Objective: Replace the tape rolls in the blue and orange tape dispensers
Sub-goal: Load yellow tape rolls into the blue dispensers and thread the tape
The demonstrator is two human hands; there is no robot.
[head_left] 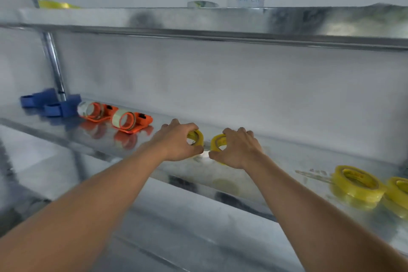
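Gripping tape rolls [217,142] (both hands [207,143])

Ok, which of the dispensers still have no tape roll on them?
The two blue dispensers at the shelf's far left, by the post: their hubs are bare. Both orange dispensers carry rolls.

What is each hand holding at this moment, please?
Left hand: grips a small yellow tape roll.
Right hand: grips another small yellow tape roll.
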